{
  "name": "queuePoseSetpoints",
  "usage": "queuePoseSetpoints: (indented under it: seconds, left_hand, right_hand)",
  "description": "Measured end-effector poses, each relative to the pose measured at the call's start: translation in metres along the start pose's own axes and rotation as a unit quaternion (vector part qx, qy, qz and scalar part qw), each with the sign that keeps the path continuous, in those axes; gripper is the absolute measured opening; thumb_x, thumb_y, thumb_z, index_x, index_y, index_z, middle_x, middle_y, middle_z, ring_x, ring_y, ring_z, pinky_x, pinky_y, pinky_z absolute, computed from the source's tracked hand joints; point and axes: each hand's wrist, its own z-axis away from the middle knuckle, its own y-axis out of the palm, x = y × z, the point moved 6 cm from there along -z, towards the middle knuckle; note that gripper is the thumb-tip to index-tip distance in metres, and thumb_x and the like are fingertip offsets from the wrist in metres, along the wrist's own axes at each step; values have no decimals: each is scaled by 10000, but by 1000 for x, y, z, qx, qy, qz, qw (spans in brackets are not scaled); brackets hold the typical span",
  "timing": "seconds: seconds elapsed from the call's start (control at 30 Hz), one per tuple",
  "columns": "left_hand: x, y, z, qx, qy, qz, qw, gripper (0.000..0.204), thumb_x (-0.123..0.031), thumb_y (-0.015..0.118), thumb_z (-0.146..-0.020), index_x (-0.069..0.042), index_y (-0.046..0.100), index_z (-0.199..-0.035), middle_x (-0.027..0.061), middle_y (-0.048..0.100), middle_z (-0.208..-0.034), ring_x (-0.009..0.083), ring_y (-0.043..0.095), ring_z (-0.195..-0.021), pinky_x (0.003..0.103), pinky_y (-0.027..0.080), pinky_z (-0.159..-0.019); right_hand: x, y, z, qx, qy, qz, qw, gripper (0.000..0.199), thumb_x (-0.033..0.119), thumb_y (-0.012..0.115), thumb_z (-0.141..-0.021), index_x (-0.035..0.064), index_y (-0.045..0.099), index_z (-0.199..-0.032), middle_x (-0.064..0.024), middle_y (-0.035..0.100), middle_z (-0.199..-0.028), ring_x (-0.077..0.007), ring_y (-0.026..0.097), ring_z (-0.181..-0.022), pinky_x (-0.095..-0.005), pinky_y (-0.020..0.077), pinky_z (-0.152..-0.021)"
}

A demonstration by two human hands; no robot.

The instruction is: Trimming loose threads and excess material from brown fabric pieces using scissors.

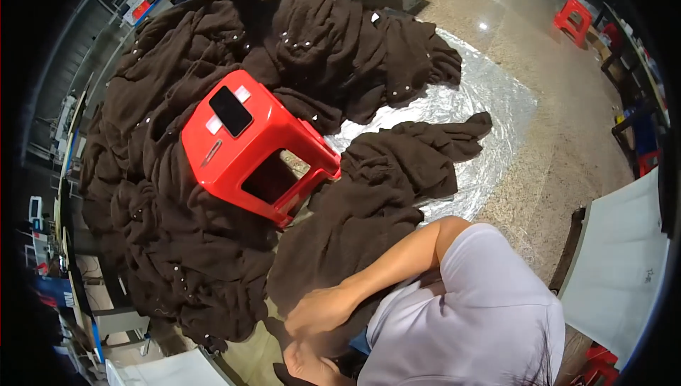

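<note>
Low in the head view, my right hand [320, 312] is closed, its fingers curled down onto dark brown cloth. Just below it, my left hand [311, 365] is also closed, with the same cloth bunched around it; some of its fingers are hidden. The cloth is a soft, fleece-like dark brown piece [355, 233] that stretches from my hands up toward the silver sheet. Beyond it stands a red plastic stool [245, 152]. A black phone [230, 111] lies on the stool seat, near white slips and a slim greyish object [212, 152].
A large heap of dark brown cloth [184, 230] with small white dots surrounds the stool on the left and far side. Silver plastic sheeting [489, 120] covers part of the speckled floor. Another red stool [572, 21] stands far right. A white panel [616, 258] is at the near right.
</note>
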Motion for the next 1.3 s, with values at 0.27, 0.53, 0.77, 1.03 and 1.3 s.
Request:
queuePoseSetpoints:
  seconds: [0.27, 0.53, 0.77, 1.03, 1.3]
  left_hand:
    - [-4, -1, 12, -49, 64, -187, 979, 87, 44, 604, -940, 68, 586, -1022, 131, 691, -939, 153, 669, -817, 251, 532, -755]
    - [3, 17, 27, -161, -35, -114, 980, 189, 77, 569, -946, 38, 688, -1087, 60, 709, -998, 92, 639, -888, 236, 521, -796]
    - [4, -1, 37, -44, 20, -198, 979, 272, -171, 695, -922, -43, 709, -1161, 90, 725, -1100, 205, 663, -984, 326, 497, -938]
    - [26, -65, 67, -105, -34, -408, 906, 220, -324, 733, -841, -127, 741, -939, 61, 723, -932, 266, 643, -998, 472, 309, -1098]
    - [3, -78, 64, -169, -58, -178, 968, 242, -169, 783, -827, 17, 713, -964, 106, 714, -833, 137, 647, -802, 311, 515, -766]
  right_hand:
    - [-7, 6, -3, 68, 79, -71, 992, 130, 135, 639, -747, 15, 590, -764, -199, 652, -779, -426, 629, -743, -533, 476, -666]
    - [23, 10, 6, -74, -70, 153, 983, 124, 72, 659, -784, 85, 623, -902, -85, 549, -789, -288, 610, -641, -387, 498, -563]
    - [25, 12, -6, 7, -88, 174, 981, 209, -40, 684, -735, 64, 659, -915, -129, 592, -815, -350, 614, -685, -417, 497, -617]
    - [2, -21, 3, 221, -81, 229, 945, 114, 135, 691, -881, 45, 670, -948, -161, 625, -887, -394, 605, -847, -431, 495, -748]
    - [-5, -58, -11, 38, -22, 179, 983, 193, 27, 690, -853, 88, 700, -1036, -149, 712, -954, -301, 675, -866, -384, 508, -904]
